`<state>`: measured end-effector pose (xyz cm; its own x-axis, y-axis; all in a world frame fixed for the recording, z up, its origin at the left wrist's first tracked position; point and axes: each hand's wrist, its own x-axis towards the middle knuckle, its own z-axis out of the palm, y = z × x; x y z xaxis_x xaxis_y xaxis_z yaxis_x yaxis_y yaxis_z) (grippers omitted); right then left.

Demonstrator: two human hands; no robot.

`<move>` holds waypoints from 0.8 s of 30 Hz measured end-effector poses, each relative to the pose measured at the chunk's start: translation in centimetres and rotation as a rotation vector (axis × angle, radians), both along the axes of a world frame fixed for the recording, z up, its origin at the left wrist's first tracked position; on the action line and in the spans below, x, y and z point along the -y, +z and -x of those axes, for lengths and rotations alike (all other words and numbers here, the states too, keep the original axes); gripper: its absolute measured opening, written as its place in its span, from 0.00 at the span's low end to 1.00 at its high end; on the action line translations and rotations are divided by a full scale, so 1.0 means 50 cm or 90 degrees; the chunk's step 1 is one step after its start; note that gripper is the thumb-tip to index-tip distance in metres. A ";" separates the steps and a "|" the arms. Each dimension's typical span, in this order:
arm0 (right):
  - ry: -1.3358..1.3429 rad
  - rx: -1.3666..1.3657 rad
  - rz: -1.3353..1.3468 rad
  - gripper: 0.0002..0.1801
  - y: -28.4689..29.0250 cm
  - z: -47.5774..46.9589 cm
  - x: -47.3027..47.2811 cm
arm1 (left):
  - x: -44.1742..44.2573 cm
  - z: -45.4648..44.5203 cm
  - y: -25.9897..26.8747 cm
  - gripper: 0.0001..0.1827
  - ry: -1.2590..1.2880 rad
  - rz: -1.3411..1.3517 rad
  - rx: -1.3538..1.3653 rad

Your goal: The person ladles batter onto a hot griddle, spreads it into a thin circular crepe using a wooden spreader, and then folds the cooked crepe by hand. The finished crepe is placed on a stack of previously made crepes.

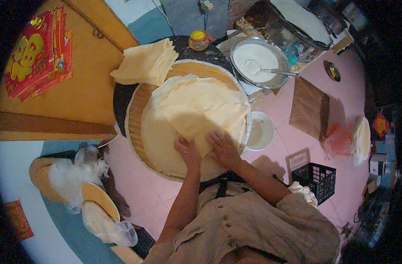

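A large, thin, pale flatbread sheet point(154, 142) lies spread over a round wooden board point(136, 132). Its far part is covered by a crumpled, partly folded layer of sheet point(201, 99). With fingers curled, my left hand point(187, 149) pinches the sheet at the near edge of the fold. My right hand point(224, 148) rests flat on the folded layer just to the right, fingers spread. Both palms are hidden from above. Beyond the board's far left side sits a stack of folded flatbread sheets point(145, 62).
A metal basin of white batter point(254, 56) with a ladle point(277, 72) stands at the far right. Behind the board is a yellow-lidded jar point(198, 40). A white bucket point(262, 132), cardboard box point(308, 109) and black plastic crate point(315, 181) stand right. A round griddle point(301, 19) is beyond.
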<state>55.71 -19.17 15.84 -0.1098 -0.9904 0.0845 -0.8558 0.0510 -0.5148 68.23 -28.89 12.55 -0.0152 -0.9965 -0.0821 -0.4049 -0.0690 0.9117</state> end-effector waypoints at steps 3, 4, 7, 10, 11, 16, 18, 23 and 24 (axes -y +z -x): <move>0.071 -0.055 -0.012 0.42 -0.007 0.020 0.006 | 0.016 -0.012 0.006 0.28 -0.019 -0.130 -0.045; 0.065 -0.047 -0.014 0.39 -0.009 0.025 0.006 | 0.036 -0.011 0.013 0.28 -0.033 -0.137 -0.092; 0.046 -0.042 0.015 0.34 -0.020 0.036 0.011 | 0.053 0.009 0.060 0.28 -0.023 -0.280 -0.301; -0.012 -0.011 0.102 0.32 -0.037 0.047 0.031 | 0.053 0.056 0.143 0.28 -0.013 -0.347 -0.366; -0.052 0.037 0.121 0.31 -0.043 0.053 0.040 | 0.057 0.083 0.169 0.27 -0.038 -0.315 -0.386; -0.397 0.490 0.249 0.19 -0.049 0.112 0.074 | 0.103 0.238 0.229 0.30 -0.231 -0.224 -0.435; -0.567 0.798 0.208 0.21 -0.044 0.155 0.077 | 0.110 0.278 0.214 0.31 -0.242 -0.167 -0.410; -0.609 0.921 0.170 0.26 -0.072 0.219 0.094 | 0.100 0.305 0.124 0.31 -0.010 -0.327 -0.177; -0.610 0.951 0.191 0.27 -0.082 0.217 0.095 | 0.085 0.297 0.105 0.30 0.001 -0.340 -0.235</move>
<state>44.86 -23.93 11.72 -0.7192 -0.5146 -0.4669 0.5605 -0.0324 -0.8275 53.37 -33.14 17.80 -0.1357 -0.8203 -0.5556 -0.0709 -0.5513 0.8313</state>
